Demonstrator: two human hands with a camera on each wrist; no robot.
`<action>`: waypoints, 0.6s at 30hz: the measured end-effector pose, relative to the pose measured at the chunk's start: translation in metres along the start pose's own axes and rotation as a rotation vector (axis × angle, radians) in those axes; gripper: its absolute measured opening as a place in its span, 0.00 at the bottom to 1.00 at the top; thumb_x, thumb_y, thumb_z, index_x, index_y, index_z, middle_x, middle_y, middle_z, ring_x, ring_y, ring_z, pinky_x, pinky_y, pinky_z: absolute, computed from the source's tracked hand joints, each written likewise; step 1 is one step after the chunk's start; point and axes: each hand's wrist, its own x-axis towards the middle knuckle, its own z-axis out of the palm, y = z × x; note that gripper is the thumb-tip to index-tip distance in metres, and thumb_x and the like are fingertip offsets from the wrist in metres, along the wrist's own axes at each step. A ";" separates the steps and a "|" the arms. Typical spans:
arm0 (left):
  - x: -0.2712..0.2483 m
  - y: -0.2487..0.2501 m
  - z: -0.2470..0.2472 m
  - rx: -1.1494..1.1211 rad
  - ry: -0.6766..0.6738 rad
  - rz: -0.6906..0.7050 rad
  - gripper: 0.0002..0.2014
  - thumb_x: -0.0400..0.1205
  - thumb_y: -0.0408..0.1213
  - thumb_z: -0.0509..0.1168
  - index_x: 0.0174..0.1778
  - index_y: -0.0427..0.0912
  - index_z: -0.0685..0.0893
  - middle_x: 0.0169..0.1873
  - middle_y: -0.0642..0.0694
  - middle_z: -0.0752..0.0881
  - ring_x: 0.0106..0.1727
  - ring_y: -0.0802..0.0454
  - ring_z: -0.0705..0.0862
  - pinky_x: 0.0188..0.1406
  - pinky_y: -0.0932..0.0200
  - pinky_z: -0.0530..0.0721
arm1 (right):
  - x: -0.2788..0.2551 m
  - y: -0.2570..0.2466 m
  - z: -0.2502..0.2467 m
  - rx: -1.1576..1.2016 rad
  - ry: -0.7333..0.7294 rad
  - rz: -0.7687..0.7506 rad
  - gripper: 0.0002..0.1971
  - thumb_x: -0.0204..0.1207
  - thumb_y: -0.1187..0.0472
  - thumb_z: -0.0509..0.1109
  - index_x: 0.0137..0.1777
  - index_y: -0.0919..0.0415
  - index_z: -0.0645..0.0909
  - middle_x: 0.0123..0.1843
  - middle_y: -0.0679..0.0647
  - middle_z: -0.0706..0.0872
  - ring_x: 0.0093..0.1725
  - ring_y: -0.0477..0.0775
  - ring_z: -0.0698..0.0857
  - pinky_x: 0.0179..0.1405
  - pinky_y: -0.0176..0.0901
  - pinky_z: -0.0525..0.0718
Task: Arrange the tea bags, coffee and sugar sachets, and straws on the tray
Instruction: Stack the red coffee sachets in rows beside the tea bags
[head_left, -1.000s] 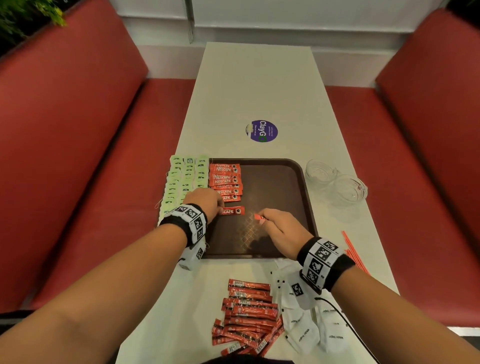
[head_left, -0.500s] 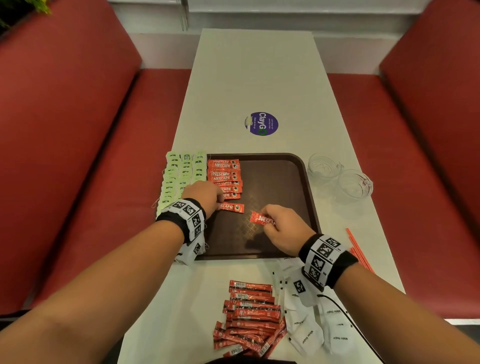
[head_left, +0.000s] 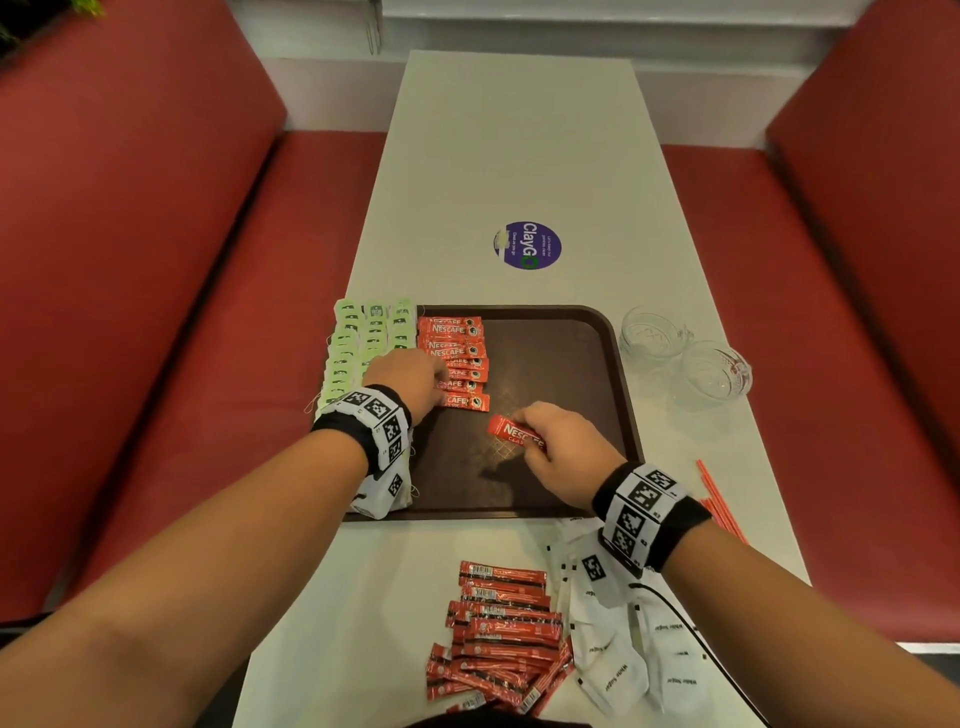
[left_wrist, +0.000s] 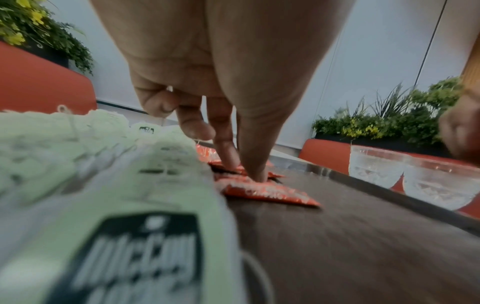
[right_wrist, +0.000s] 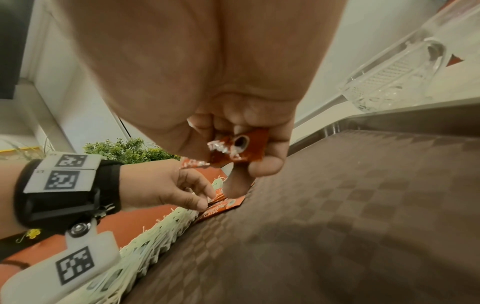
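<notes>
A brown tray (head_left: 582, 317) holds rows of green tea bags (head_left: 363, 338) along its left edge and a column of red coffee sachets (head_left: 457, 345) beside them. My left hand (head_left: 415, 379) presses straight fingertips (left_wrist: 250, 170) on the lowest sachets of that column (left_wrist: 265, 191). Just above the tray's middle, my right hand (head_left: 545, 441) pinches one red coffee sachet (head_left: 514, 434) by its end (right_wrist: 241, 148). Loose coffee sachets (head_left: 504, 634), white sugar sachets (head_left: 623, 660) and red straws (head_left: 719, 499) lie on the table nearer to me.
Two clear glass cups (head_left: 685, 358) stand right of the tray, and one shows in the right wrist view (right_wrist: 402, 82). A purple round sticker (head_left: 527, 245) is on the white table (head_left: 519, 145) farther back. Red benches flank the table on both sides.
My right hand has drawn the held sachet out so its label faces up, and has shifted slightly left. The lowest sachet under my left hand has slid up against the column.
</notes>
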 end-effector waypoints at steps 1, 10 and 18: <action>-0.004 0.002 -0.003 -0.045 0.045 0.027 0.11 0.82 0.51 0.69 0.58 0.54 0.87 0.52 0.53 0.89 0.54 0.50 0.86 0.58 0.48 0.85 | 0.001 -0.001 -0.001 -0.006 -0.002 -0.014 0.13 0.83 0.62 0.65 0.64 0.53 0.82 0.49 0.45 0.81 0.48 0.48 0.81 0.51 0.40 0.78; -0.056 0.031 -0.018 -0.229 0.031 0.457 0.10 0.81 0.52 0.70 0.54 0.54 0.91 0.41 0.58 0.86 0.45 0.58 0.81 0.47 0.60 0.78 | 0.005 -0.007 -0.003 0.030 0.040 -0.087 0.08 0.84 0.60 0.69 0.60 0.56 0.85 0.48 0.45 0.80 0.47 0.46 0.79 0.50 0.38 0.75; -0.054 -0.001 0.002 -0.212 0.003 0.101 0.03 0.81 0.45 0.72 0.49 0.54 0.86 0.43 0.56 0.87 0.47 0.55 0.84 0.51 0.56 0.82 | -0.010 0.001 0.005 -0.092 -0.009 0.108 0.29 0.76 0.49 0.77 0.74 0.48 0.73 0.59 0.44 0.80 0.55 0.47 0.82 0.59 0.45 0.83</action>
